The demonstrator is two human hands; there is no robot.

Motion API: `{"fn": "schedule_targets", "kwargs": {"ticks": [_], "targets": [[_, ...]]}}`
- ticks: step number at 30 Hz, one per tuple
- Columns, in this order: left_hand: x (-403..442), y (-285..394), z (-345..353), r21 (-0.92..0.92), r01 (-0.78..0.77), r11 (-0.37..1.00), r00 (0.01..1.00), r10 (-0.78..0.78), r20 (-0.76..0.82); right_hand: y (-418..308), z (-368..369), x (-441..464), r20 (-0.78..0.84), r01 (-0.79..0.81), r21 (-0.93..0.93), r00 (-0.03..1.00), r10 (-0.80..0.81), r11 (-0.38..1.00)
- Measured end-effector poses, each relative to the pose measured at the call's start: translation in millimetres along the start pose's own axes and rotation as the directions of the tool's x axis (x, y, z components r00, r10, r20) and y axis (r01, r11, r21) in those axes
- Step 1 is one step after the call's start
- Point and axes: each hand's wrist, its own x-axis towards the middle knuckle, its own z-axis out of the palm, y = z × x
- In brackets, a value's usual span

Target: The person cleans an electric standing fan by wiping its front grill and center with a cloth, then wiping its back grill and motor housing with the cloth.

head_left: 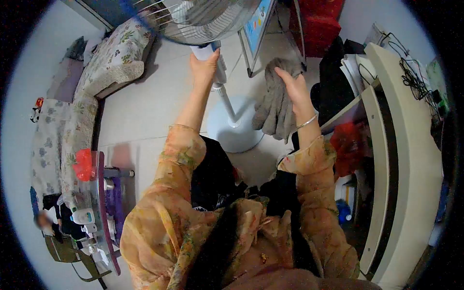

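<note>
A standing fan is in front of me, with a round white base on the floor and a wire-caged head cut off by the top edge. My left hand is wrapped round the upper part of its pole, just below the fan head. In my right hand a grey-brown cloth is gripped, thumb on top, and it hangs down in folds to the right of the pole. The cloth and the fan appear apart. A bracelet circles my right wrist.
To the left, a sofa with floral covers runs along the wall. Bottles and a red bag stand on a low table. At right is a long pale cabinet with cables. A framed board stands behind the fan.
</note>
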Motion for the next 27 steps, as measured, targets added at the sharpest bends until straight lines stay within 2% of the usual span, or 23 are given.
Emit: {"fn": "schedule_targets", "kwargs": {"ticks": [1, 2, 4, 5, 8, 9, 12, 13, 15, 18, 20, 21, 24, 25, 27], "targets": [[10.5, -17.9, 1.8, -0.016, -0.085, 0.996, 0.996, 0.085, 0.004, -2.5, -1.2, 0.1, 0.004, -0.012, -0.007, 1.0, 0.012, 1.0], [16.4, -36.7, 4.6, 0.025, -0.099, 0.995, 0.992, 0.101, -0.07, -3.0, -2.0, 0.1, -0.002, 0.021, -0.032, 1.0, -0.021, 0.999], [5.0, -24.6, 21.1, 0.103, -0.12, 0.987, 0.966, 0.141, -0.219, 2.8, -3.7, 2.0, -0.009, 0.094, -0.083, 0.995, -0.095, 0.992], [4.3, -24.7, 25.8, 0.13, -0.067, 0.989, 0.961, 0.099, -0.257, 8.3, -6.2, 5.7, 0.015, 0.079, -0.006, 0.997, -0.079, 0.997], [3.5, -32.4, 44.5, 0.261, -0.034, 0.965, 0.867, 0.158, -0.472, 7.0, -3.5, 4.5, 0.021, 0.131, -0.02, 0.991, -0.131, 0.991], [0.0, -25.6, 45.9, 0.268, -0.01, 0.963, 0.888, 0.132, -0.441, 0.3, 1.0, -1.1, 0.007, 0.124, -0.014, 0.992, -0.124, 0.992], [-5.9, -13.7, 52.5, 0.307, 0.006, 0.952, 0.846, 0.159, -0.509, 6.9, 4.4, 2.4, 0.026, 0.195, -0.008, 0.981, -0.194, 0.981], [-7.3, -11.2, 53.5, 0.348, 0.043, 0.936, 0.835, 0.158, -0.528, 4.7, 5.4, 0.5, 0.036, 0.134, -0.005, 0.99, -0.133, 0.991], [-7.1, -9.1, 55.2, 0.422, 0.119, 0.899, 0.81, 0.157, -0.564, 2.8, 12.5, -1.4, 0.001, 0.155, 0.012, 0.988, -0.155, 0.988], [3.5, -37.0, 31.6, 0.379, -0.011, 0.925, 0.922, 0.156, -0.354, 9.5, 14.9, 1.7, -0.002, 0.159, 0.027, 0.987, -0.159, 0.987], [23.8, -47.2, -2.5, 0.235, 0.037, 0.971, 0.998, -0.025, -0.053, 14.0, 17.3, 5.7, -0.006, 0.137, 0.038, 0.991, -0.137, 0.99], [33.3, -49.5, -18.5, 0.17, 0.077, 0.982, 0.989, -0.097, 0.114, 13.0, 19.5, 4.5, 0.007, 0.117, 0.033, 0.993, -0.117, 0.993], [49.6, -34.7, -40.8, 0.001, 0.111, 0.994, 0.905, -0.101, 0.412, 10.3, 21.4, 0.7, 0.038, 0.053, 0.023, 0.998, -0.054, 0.998], [56.6, -32.2, -43.0, 0.029, 0.156, 0.987, 0.854, -0.15, 0.499, 11.4, 19.3, 1.4, 0.049, 0.032, 0.019, 0.998, -0.033, 0.999], [59.9, -28.9, -40.0, 0.002, 0.135, 0.991, 0.837, -0.115, 0.535, 11.6, 18.3, -1.4, 0.007, 0.05, 0.018, 0.999, -0.05, 0.999]]}}
